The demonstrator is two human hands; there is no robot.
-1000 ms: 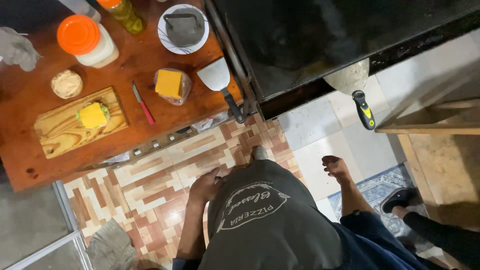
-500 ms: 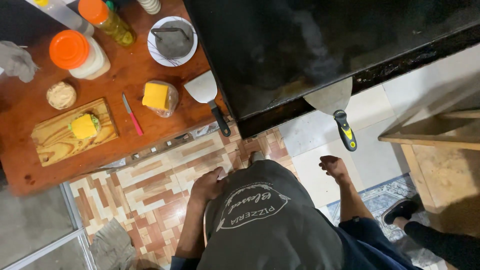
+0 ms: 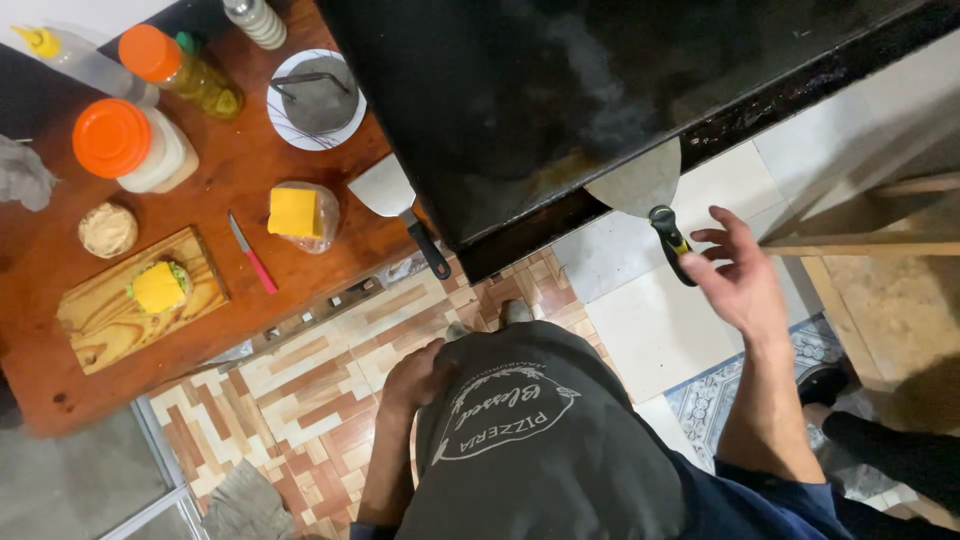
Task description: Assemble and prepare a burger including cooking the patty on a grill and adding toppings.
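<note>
My right hand is raised with its fingers spread, just right of the black and yellow handle of a wide scraper that rests on the front edge of the black griddle. It does not touch the handle. My left hand hangs by my dark apron, fingers loosely curled, holding nothing. A metal spatula lies on the wooden counter, blade toward the griddle's left side.
On the counter sit a wooden board bearing a bun with cheese, a red-handled knife, a bag of cheese slices, an orange-lidded jar, bottles and a plate. Another person's shoe is at right.
My right hand has risen from beside my apron up toward the scraper's handle. The view has tilted, so the counter and griddle look closer. My left hand stays put.
</note>
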